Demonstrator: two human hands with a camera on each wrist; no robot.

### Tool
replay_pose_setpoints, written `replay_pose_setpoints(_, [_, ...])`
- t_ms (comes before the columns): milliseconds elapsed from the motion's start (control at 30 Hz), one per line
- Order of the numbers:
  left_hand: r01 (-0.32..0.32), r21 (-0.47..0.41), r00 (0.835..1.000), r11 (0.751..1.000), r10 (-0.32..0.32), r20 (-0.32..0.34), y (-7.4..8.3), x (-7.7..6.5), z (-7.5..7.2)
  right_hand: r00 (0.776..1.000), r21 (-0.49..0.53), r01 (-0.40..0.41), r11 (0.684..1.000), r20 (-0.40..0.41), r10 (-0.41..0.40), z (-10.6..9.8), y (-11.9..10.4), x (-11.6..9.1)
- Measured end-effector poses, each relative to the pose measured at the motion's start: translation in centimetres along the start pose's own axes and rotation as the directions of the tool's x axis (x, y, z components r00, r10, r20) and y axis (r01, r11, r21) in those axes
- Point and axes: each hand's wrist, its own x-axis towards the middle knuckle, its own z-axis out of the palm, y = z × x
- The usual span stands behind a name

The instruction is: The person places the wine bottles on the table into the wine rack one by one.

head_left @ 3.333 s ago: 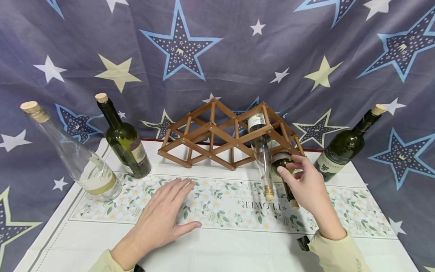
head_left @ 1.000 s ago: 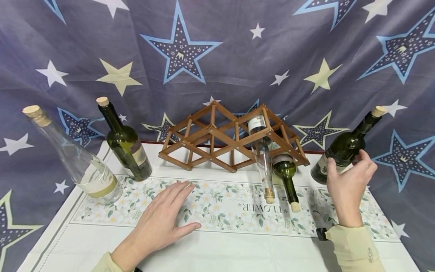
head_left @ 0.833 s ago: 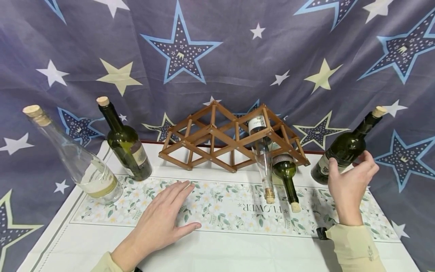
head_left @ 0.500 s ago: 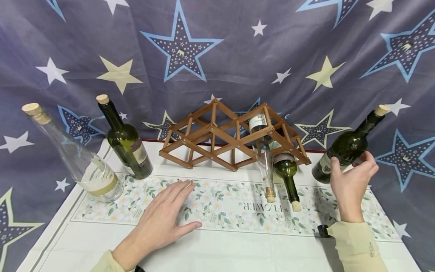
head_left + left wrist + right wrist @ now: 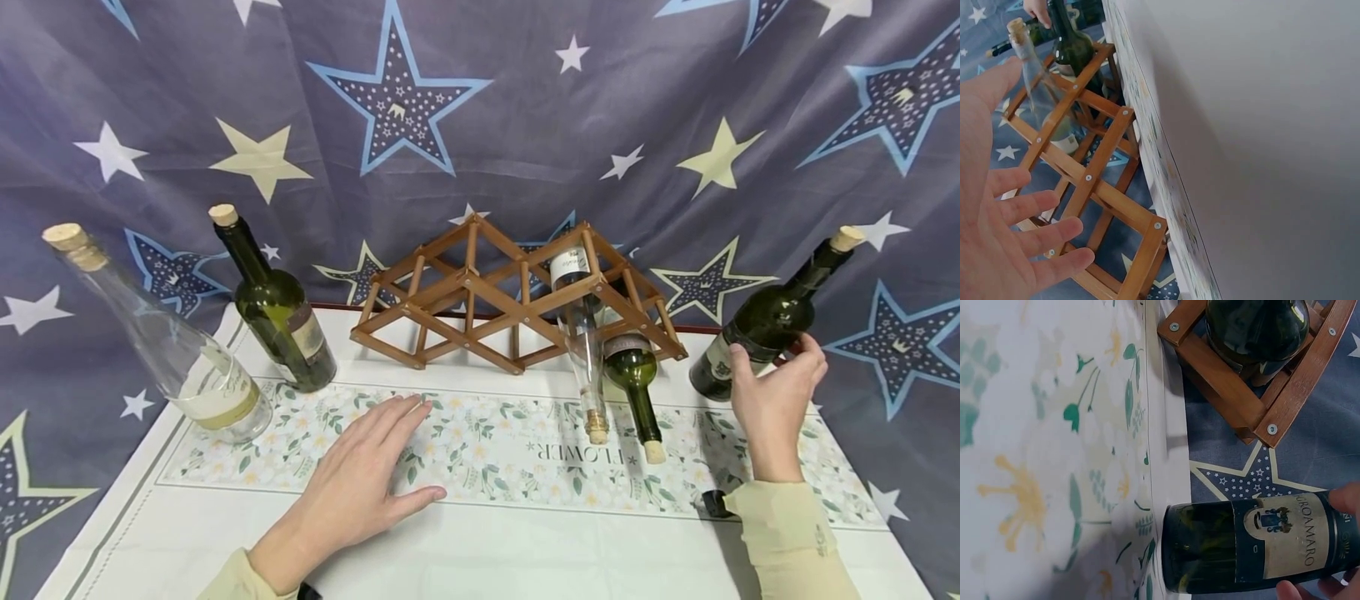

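My right hand (image 5: pixel 780 400) grips a dark green wine bottle (image 5: pixel 772 321) with a cork at the table's right, thumb on the near side and fingers round the far side. In the right wrist view the bottle's base meets the cloth, and its cream label (image 5: pixel 1291 534) faces that camera. My left hand (image 5: pixel 367 471) lies palm down with fingers straight over the floral runner, holding nothing. Between the hands and behind them stands a wooden lattice wine rack (image 5: pixel 467 283). A clear bottle (image 5: pixel 581 350) and a green bottle (image 5: pixel 632 371) lie in its right side, corked necks forward.
On the left stand a tall clear bottle (image 5: pixel 217 392) and a green wine bottle (image 5: pixel 288 329), both corked. A floral runner (image 5: pixel 480 467) crosses the white tablecloth (image 5: pixel 510 550). A star-patterned curtain (image 5: pixel 525 150) hangs right behind the table.
My right hand has left the green bottle in the rack and moved right to the standing wine bottle, which it now grips. The left hand has stayed in place.
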Motion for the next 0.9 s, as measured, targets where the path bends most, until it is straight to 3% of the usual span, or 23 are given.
replay_pose_setpoints(300, [0.003, -0.007, 1.000, 1.000, -0.003, 0.008, 0.1, 0.1, 0.1, 0.998, 0.017, -0.011, 1.000, 0.055, 0.011, 0.2, 0.6, 0.3])
replay_pose_setpoints(567, [0.004, -0.083, 1.000, 0.997, -0.002, 0.030, 0.2, -0.1, 0.1, 0.990, 0.023, -0.055, 0.998, 0.129, 0.051, 0.4, 1.0, 0.6])
replay_pose_setpoints(900, [-0.004, -0.105, 1.000, 0.994, 0.007, 0.028, 0.1, 0.2, 0.0, 0.977, 0.010, -0.099, 0.995, 0.190, 0.096, 0.7, 1.6, 1.0])
